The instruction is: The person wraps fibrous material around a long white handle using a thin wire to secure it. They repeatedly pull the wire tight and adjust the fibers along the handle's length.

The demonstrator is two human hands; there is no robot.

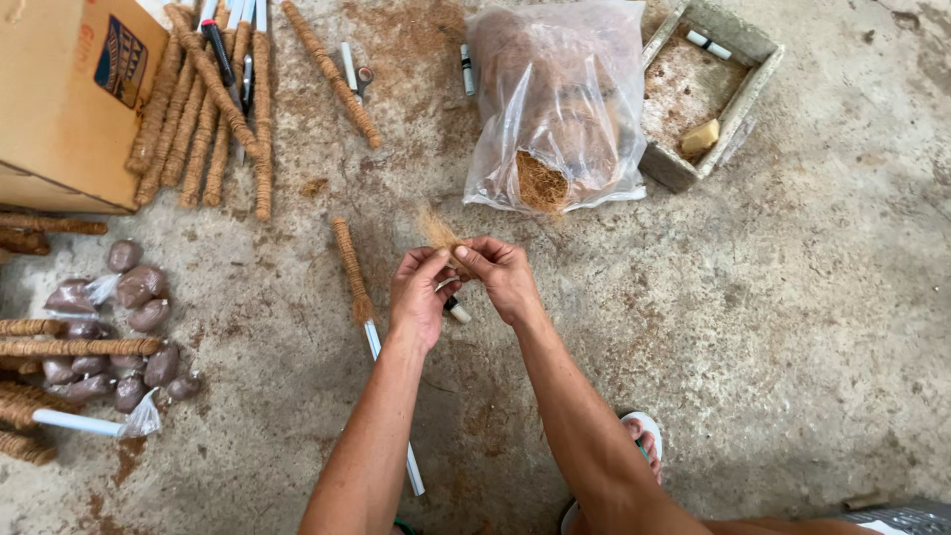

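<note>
A: Grip?
B: Left hand (420,295) and right hand (500,275) meet, fingertips pressed together on a tuft of coir fibre (439,233); the tuft fans up-left of the pinch.
A: Under the hands?
B: A small white stick (457,311), mostly hidden by the fingers; can't tell if it's held.
A: Around?
B: Half-wrapped pole (359,292) just left of the grip. Clear bag of fibre (555,104) above it. Wrapped sticks (213,99) far upper left, cardboard box (64,94) cut off.
</note>
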